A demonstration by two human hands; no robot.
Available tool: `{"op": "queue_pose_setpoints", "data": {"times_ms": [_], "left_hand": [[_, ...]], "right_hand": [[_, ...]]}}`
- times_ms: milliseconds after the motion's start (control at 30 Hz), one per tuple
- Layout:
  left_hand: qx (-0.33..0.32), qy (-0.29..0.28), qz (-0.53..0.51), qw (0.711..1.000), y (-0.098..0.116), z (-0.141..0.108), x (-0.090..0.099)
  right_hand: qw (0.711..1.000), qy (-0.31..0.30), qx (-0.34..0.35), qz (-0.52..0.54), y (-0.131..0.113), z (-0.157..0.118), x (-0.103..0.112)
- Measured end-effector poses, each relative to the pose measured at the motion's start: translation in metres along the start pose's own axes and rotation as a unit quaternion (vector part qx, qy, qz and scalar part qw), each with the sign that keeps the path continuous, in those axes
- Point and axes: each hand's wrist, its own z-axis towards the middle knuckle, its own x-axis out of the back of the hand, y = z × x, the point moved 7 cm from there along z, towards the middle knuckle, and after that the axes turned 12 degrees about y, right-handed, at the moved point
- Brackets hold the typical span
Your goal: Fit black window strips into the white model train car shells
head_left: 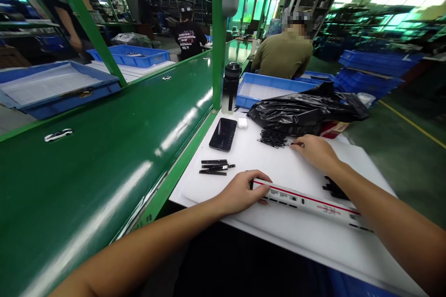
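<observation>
A long white piece with a red stripe and dark slots [306, 200] lies across the white work surface [195, 190]. My left hand [244, 190] is wrapped round its left end. Beyond it, my right hand [313, 151] is closed at the right edge of a pile of thin black parts [273, 138]; its fingertips pinch something small and dark that I cannot make out. Several flat black strips [214, 167] lie left of my left hand. More black pieces [334, 188] sit partly hidden under my right forearm.
A phone [223, 134], a white case [243, 123] and a bottle [230, 88] stand near the green post [218, 37]. Behind the pile lies a black plastic bag [299, 110]. The green conveyor [114, 148] runs along the left. People sit farther back.
</observation>
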Motion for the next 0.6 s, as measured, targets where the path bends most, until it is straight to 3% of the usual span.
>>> {"op": "queue_pose_setpoints", "data": {"times_ms": [167, 300, 400, 500, 600], "left_hand": [[-0.014, 0.013, 0.001, 1.000, 0.007, -0.002, 0.004], [-0.006, 0.007, -0.001, 1.000, 0.010, -0.004, 0.004], [-0.008, 0.013, 0.010, 1.000, 0.013, -0.004, 0.004], [-0.019, 0.014, 0.030, 0.999, 0.014, -0.004, 0.004], [-0.029, 0.020, 0.040, 0.999, 0.015, -0.004, 0.005]], "right_hand": [[0.998, 0.043, -0.009, 0.040, -0.008, -0.024, 0.030], [0.990, 0.055, 0.005, 0.129, -0.040, -0.070, 0.065], [0.977, 0.025, 0.005, 0.212, -0.067, -0.108, 0.084], [0.962, -0.006, -0.043, 0.269, -0.077, -0.137, 0.091], [0.934, -0.055, -0.103, 0.337, -0.077, -0.155, 0.083]]}}
